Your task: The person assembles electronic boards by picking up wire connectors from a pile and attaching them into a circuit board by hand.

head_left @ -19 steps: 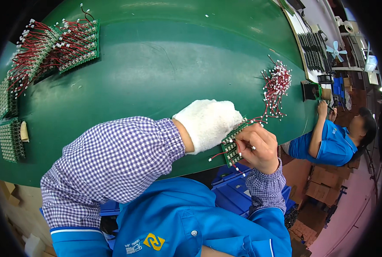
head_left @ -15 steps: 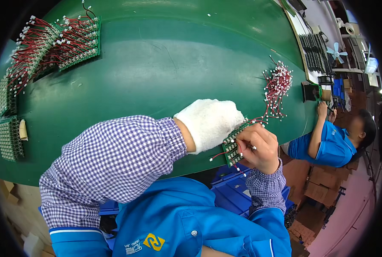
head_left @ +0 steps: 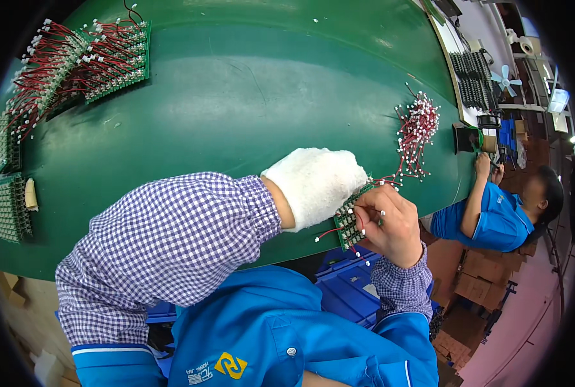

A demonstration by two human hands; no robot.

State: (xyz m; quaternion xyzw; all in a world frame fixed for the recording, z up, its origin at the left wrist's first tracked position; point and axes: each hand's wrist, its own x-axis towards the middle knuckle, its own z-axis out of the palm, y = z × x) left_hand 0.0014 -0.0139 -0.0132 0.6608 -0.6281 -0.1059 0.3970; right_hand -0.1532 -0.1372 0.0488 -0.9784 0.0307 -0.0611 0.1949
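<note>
My left hand [head_left: 318,187], in a white glove, is closed on the far left edge of a green circuit board panel [head_left: 346,236]; its fingertips are hidden. The panel bears rows of small pale connectors, and a few red wires with white plugs stick out past its near side. Over the panel, my bare right hand [head_left: 394,222] pinches a short red wire lead [head_left: 363,222] between thumb and fingers. White plug ends show beside those fingers. Beyond both hands lies a loose heap of red wire leads [head_left: 419,126] with white plugs.
Wired circuit boards [head_left: 116,61] stand at the far left of the green table [head_left: 197,116]. Bare board panels [head_left: 10,209] sit nearer on that side, beside a tan roll [head_left: 30,195]. Blue bins [head_left: 352,290] are below the table edge. A co-worker [head_left: 497,213] works at the right.
My right hand has shifted very slightly over the panel and still pinches the wire lead. The left hand keeps its place on the board.
</note>
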